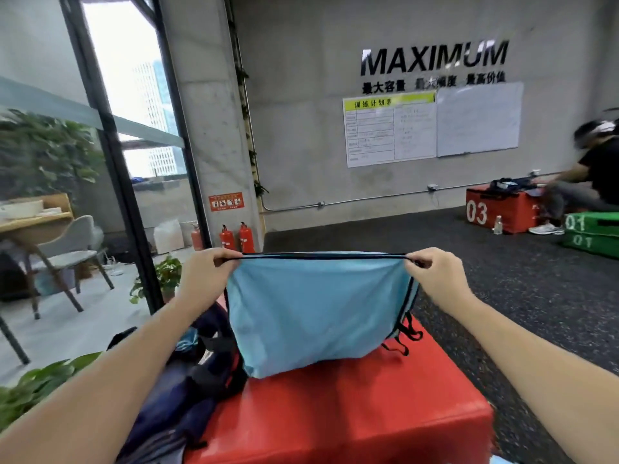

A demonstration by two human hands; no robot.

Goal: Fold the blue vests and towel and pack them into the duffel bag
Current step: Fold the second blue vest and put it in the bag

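We pinch the top corners of a blue vest (318, 309) with our left hand (204, 272) and right hand (435, 276), holding it stretched above the red box (351, 413); folding looks underway, and packing into the duffel bag (187, 380) beside it remains

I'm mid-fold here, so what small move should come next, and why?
Probably lower the blue vest flat onto the red box: the left hand and right hand pinch its top corners, and it hangs unfolded.
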